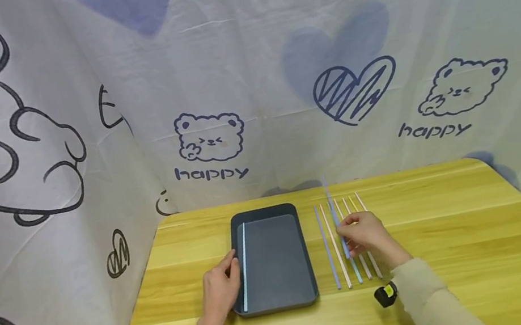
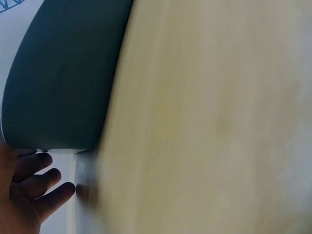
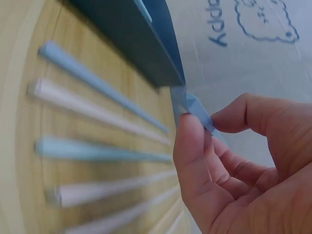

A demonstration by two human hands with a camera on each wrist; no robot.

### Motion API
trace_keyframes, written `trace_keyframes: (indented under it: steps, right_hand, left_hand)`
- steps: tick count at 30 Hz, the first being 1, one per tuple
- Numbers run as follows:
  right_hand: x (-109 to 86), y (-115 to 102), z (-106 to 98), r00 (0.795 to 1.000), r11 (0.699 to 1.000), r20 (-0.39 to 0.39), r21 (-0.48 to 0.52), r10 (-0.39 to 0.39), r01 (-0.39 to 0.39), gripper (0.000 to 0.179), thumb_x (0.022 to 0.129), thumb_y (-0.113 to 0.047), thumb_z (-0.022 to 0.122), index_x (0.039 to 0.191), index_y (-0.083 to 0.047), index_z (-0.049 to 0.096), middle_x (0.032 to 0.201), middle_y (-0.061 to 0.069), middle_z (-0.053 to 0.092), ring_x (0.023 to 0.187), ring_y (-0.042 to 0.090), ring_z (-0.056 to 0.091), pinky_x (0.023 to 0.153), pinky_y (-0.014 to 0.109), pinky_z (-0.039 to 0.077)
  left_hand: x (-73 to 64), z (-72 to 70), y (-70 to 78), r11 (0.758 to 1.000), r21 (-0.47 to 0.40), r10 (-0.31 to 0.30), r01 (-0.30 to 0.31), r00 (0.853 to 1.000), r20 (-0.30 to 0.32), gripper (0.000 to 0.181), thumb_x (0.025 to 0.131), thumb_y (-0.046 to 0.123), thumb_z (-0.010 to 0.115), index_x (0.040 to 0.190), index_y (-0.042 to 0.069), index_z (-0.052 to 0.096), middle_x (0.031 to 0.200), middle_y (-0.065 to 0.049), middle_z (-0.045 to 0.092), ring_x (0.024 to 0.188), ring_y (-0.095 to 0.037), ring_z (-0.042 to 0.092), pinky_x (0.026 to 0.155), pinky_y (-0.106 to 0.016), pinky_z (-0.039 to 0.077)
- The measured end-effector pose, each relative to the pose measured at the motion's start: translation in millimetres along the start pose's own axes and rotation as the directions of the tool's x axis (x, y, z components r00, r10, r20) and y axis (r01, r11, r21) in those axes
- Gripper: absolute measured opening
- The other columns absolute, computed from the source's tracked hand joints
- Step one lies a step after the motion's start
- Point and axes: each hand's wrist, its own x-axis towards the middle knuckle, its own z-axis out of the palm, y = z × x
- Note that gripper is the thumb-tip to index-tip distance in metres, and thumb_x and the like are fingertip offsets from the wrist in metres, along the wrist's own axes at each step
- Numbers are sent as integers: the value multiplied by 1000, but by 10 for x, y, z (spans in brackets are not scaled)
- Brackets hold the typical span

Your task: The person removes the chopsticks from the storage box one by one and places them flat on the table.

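Note:
A dark grey rectangular tray (image 1: 279,263) lies on the table, with one light blue stick (image 1: 244,268) along its left inner side. My left hand (image 1: 221,287) touches the tray's left rim; in the left wrist view several fingers (image 2: 41,183) are spread loosely by the tray's end, the thumb hidden. To the tray's right, my right hand (image 1: 365,234) pinches a blue stick (image 1: 344,246) between thumb and fingers, its far end raised. Below it several thin sticks lie side by side, among them a blue-violet stick (image 1: 326,243), a pale pink stick (image 1: 334,242) and a teal stick (image 1: 356,270).
The yellow wood-grain table (image 1: 457,227) extends to the right of the sticks. A printed white cloth (image 1: 275,125) hangs along its back and left side. Small black devices (image 1: 386,295) sit at both wrists.

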Motion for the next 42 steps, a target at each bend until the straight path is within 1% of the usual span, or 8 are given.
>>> trace_keyframes:
  steps: [1, 3, 8, 12, 16, 28, 34, 42]
  right_hand:
    - [2, 23, -49, 1000, 1000, -4, -3, 5, -5, 33, 91, -12, 64, 118, 7, 63, 78, 9, 66, 57, 17, 62, 53, 33, 62]
    - [2, 67, -139, 1000, 1000, -13, -5, 18, -18, 33, 92, -13, 64, 118, 7, 63, 78, 9, 65, 58, 16, 62, 54, 33, 62]
    - [-9, 189, -356, 999, 999, -28, -20, 38, -38, 36, 93, -14, 63, 121, 7, 62, 81, 9, 65, 62, 17, 63, 57, 34, 63]
    - [-26, 285, -524, 999, 997, -30, -67, 38, -39, 36, 94, -15, 62, 122, 8, 62, 81, 9, 66, 63, 17, 64, 58, 34, 64]
    - [-37, 346, -649, 999, 995, -39, -97, 35, -39, 37, 96, -17, 61, 123, 9, 62, 80, 9, 67, 61, 17, 65, 58, 35, 64]
    - [-54, 456, -830, 997, 990, -47, -127, 54, -59, 40, 96, -19, 63, 124, 9, 61, 84, 11, 69, 62, 17, 68, 59, 34, 64]
    - [-62, 530, -929, 997, 989, -44, -135, 55, -61, 43, 97, -18, 63, 128, 12, 60, 80, 8, 67, 63, 17, 67, 59, 34, 63]
    - [-52, 632, -1034, 995, 983, -73, -163, 74, -85, 40, 95, -19, 64, 124, 9, 64, 76, 6, 65, 63, 17, 64, 58, 35, 62]
  left_hand:
    - [1, -6, -1, 1000, -10, -12, 13, 1000, 13, 32, 105, 19, 64, 133, 5, 74, 102, -20, 80, 53, -10, 45, 53, -23, 41]
    - [2, -15, -2, 1000, -14, -26, 27, 999, 27, 33, 106, 20, 64, 134, 6, 73, 98, -19, 80, 51, -8, 42, 51, -22, 39]
    - [0, -21, 4, 999, -11, -39, 40, 998, 49, 34, 106, 21, 63, 136, 7, 72, 102, -20, 80, 50, -8, 39, 50, -22, 38]
    - [-5, -12, -1, 999, -8, -46, 47, 997, 58, 35, 107, 21, 63, 137, 7, 71, 78, -16, 73, 48, -8, 39, 49, -22, 38]
    - [-4, -1, -16, 999, -4, -51, 51, 997, 51, 34, 106, 21, 63, 137, 7, 71, 74, -13, 70, 48, -7, 38, 49, -22, 38]
    - [-17, 3, -17, 997, -4, -75, 75, 995, 71, 35, 107, 21, 62, 139, 8, 70, 62, -2, 58, 46, -7, 37, 49, -22, 37]
    - [-21, -3, -4, 997, -11, -75, 76, 995, 73, 36, 107, 21, 62, 140, 9, 69, 61, -2, 56, 45, -8, 37, 48, -22, 37]
    - [-8, -4, 4, 998, -11, -63, 64, 996, 64, 35, 107, 21, 62, 139, 8, 70, 60, -1, 56, 44, -7, 36, 48, -22, 37]
